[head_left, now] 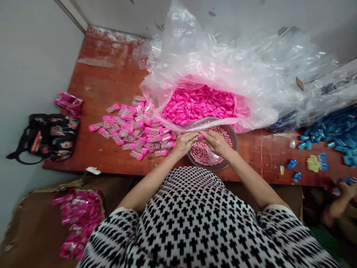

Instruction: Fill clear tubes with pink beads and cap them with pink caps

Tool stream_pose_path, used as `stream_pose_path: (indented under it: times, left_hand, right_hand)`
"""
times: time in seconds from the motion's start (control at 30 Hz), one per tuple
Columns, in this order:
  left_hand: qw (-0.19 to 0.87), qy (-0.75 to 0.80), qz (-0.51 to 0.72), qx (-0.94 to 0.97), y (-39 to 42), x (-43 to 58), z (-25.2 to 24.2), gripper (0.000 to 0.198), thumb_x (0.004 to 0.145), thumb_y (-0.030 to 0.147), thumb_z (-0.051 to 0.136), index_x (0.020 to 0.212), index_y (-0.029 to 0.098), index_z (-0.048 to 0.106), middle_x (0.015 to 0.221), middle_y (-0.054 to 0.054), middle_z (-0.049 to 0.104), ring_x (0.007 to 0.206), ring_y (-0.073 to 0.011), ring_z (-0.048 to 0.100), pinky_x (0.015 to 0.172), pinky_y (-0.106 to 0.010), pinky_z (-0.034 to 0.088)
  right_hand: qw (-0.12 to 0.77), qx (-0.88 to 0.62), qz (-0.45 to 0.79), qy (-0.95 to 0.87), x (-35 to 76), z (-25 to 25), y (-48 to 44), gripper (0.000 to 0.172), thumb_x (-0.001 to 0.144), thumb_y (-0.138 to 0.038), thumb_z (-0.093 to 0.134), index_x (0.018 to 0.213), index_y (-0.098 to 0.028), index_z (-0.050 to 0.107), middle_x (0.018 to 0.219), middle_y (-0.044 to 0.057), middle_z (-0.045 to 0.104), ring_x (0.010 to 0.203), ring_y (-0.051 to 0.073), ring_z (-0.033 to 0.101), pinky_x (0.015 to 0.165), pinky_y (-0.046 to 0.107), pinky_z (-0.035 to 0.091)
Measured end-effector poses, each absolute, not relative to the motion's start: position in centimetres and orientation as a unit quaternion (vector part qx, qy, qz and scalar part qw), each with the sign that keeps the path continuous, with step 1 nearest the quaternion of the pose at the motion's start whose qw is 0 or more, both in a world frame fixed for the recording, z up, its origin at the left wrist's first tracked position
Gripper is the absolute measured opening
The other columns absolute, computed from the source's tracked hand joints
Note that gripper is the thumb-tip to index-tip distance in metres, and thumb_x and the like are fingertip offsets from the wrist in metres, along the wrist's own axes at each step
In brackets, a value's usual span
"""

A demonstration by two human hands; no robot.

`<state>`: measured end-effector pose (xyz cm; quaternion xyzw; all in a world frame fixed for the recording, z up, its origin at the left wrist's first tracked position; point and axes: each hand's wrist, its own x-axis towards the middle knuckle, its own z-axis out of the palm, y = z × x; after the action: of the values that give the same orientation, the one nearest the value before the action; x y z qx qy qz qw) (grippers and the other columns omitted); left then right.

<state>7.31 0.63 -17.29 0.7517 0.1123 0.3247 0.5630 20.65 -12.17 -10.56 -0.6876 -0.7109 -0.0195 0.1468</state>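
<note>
Nearest to me was my own lap in its black-and-white cross print, and just beyond it my two hands met at the table edge. My left hand (183,143) and my right hand (216,143) were curled in, fingertips pinched together on one pink-capped tube (201,136). It lay between them with its long axis running left to right, one end in each hand, so neither hand was nearer. Only the pink end showed; my fingers hid the rest.

The tube hung directly over the dark bowl (223,166), which was heaped with small pink beads (202,152). To the left of the bowl, touching my left wrist's side of the table (111,74), lay a loose pile of filled tubes (134,130) with pink caps. Behind the bowl a clear plastic bag (212,63) gaped open on a mass of pink caps (198,104).

Further right were scattered blue pieces (334,130), with another person's hand (347,190) near them. Off the table's left edge sat a dark handbag (50,136). Dark print on the far plastic (334,87) was too blurred for me to read
</note>
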Motion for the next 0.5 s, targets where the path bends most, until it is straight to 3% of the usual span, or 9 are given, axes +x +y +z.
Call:
stream_pose_path:
  times: [0.23, 0.3, 0.4, 0.5]
  left_hand:
    - [0.571, 0.121, 0.310, 0.751, 0.0, 7.4, -16.8, 0.024, 0.083, 0.030, 0.057, 0.098, 0.017, 0.072, 0.096, -0.007, 0.072, 0.086, -0.0175, 0.067, 0.080, -0.029, 0.052]
    - [0.621, 0.142, 0.303, 0.709, 0.1, 7.7, -16.6, 0.025, 0.080, 0.031, 0.060, 0.097, 0.017, 0.072, 0.097, -0.007, 0.072, 0.089, -0.0188, 0.067, 0.085, -0.032, 0.051]
    - [0.737, 0.195, 0.294, 0.576, -0.2, 7.9, -16.1, 0.035, 0.077, 0.035, 0.063, 0.105, 0.015, 0.069, 0.107, -0.009, 0.069, 0.097, -0.0213, 0.065, 0.092, -0.037, 0.049]
    - [0.803, 0.236, 0.289, 0.465, -1.0, 7.7, -15.7, 0.042, 0.078, 0.035, 0.063, 0.114, 0.013, 0.064, 0.112, -0.011, 0.067, 0.097, -0.0218, 0.065, 0.091, -0.039, 0.049]
  right_hand:
    - [0.126, -0.718, 0.007, -0.684, 20.0, -10.1, -12.0, 0.034, 0.093, -0.026, 0.041, 0.121, -0.012, 0.055, 0.083, 0.011, 0.061, 0.075, 0.018, 0.054, 0.072, 0.032, 0.046]
    - [0.200, -0.729, 0.064, -0.651, 20.2, -9.4, -11.7, 0.034, 0.090, -0.031, 0.048, 0.117, -0.014, 0.059, 0.088, 0.011, 0.064, 0.080, 0.018, 0.058, 0.076, 0.033, 0.048]
    - [0.392, -0.730, 0.181, -0.529, 19.8, -8.4, -11.9, 0.036, 0.082, -0.037, 0.061, 0.113, -0.020, 0.063, 0.100, 0.007, 0.067, 0.089, 0.018, 0.062, 0.083, 0.035, 0.050]
    - [0.555, -0.688, 0.304, -0.356, 19.4, -8.4, -12.8, 0.038, 0.075, -0.034, 0.069, 0.110, -0.021, 0.064, 0.095, 0.004, 0.069, 0.081, 0.018, 0.067, 0.083, 0.039, 0.052]
